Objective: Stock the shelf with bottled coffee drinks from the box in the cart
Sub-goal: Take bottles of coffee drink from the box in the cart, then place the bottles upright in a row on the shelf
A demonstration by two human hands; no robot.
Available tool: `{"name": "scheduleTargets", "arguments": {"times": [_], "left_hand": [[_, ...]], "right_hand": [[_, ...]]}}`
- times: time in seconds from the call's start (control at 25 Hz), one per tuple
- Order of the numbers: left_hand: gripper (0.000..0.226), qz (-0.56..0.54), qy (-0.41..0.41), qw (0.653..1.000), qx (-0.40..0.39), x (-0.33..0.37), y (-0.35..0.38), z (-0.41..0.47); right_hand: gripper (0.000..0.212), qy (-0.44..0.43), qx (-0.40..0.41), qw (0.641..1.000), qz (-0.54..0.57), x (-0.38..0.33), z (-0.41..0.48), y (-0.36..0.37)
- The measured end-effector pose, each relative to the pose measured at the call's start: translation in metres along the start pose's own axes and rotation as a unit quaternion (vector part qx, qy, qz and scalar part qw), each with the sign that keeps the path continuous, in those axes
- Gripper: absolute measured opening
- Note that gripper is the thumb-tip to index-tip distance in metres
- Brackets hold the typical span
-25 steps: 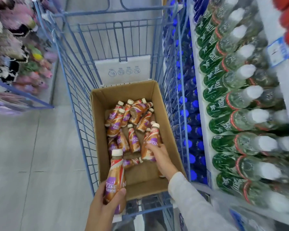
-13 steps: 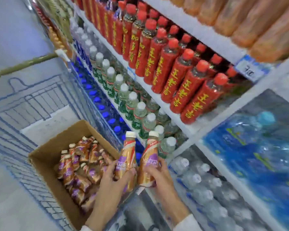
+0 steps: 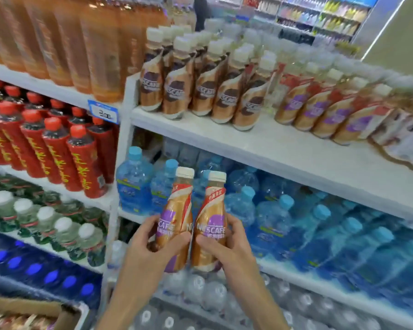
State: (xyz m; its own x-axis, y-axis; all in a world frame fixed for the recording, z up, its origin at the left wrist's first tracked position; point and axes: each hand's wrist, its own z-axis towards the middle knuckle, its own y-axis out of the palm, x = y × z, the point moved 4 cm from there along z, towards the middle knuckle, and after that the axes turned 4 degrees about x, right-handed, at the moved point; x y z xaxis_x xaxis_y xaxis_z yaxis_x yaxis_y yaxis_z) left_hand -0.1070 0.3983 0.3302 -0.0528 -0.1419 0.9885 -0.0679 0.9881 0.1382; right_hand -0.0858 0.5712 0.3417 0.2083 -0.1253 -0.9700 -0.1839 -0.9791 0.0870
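Note:
My left hand (image 3: pixel 143 256) grips one coffee bottle (image 3: pixel 177 210), gold with a purple label and a white cap. My right hand (image 3: pixel 231 248) grips a second coffee bottle (image 3: pixel 210 217) of the same kind. Both bottles stand upright, side by side and touching, in front of the water shelf. Above them, the white shelf (image 3: pixel 260 148) carries rows of brown-label coffee bottles (image 3: pixel 200 91) and, to their right, purple-label coffee bottles (image 3: pixel 324 110). A corner of the cardboard box (image 3: pixel 34 310) shows at the bottom left, with blurred bottles inside.
Red tea bottles (image 3: pixel 57 151) and tall orange drinks (image 3: pixel 69 44) fill the left shelves. Big blue water bottles (image 3: pixel 296 222) sit under the coffee shelf. Small clear bottles (image 3: pixel 196 291) lie lower down. The front strip of the coffee shelf is bare.
My view swung from the cart up to the shelves. Both hands lifted their bottles out of the box and up in front of the water shelf, below the coffee shelf.

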Motion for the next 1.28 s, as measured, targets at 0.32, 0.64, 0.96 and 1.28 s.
{"name": "scheduleTargets", "arguments": {"times": [0.32,0.64,0.96,1.28], "left_hand": [[0.044,-0.008,0.097,0.994,-0.051,0.036,0.175,-0.037],[0.044,0.028,0.176,0.976,-0.127,0.097,0.331,-0.017],[0.058,0.118,0.218,0.959,-0.138,0.102,0.423,0.038],[0.068,0.141,0.216,0.956,-0.141,0.073,0.427,0.057]], "right_hand": [[0.069,-0.088,0.069,0.993,0.029,-0.081,-0.034,-0.181],[0.060,-0.223,0.156,0.962,-0.012,-0.165,-0.014,-0.308],[0.064,-0.240,0.203,0.947,-0.074,-0.199,0.049,-0.365],[0.070,-0.225,0.192,0.949,-0.109,-0.177,0.069,-0.378]]}}
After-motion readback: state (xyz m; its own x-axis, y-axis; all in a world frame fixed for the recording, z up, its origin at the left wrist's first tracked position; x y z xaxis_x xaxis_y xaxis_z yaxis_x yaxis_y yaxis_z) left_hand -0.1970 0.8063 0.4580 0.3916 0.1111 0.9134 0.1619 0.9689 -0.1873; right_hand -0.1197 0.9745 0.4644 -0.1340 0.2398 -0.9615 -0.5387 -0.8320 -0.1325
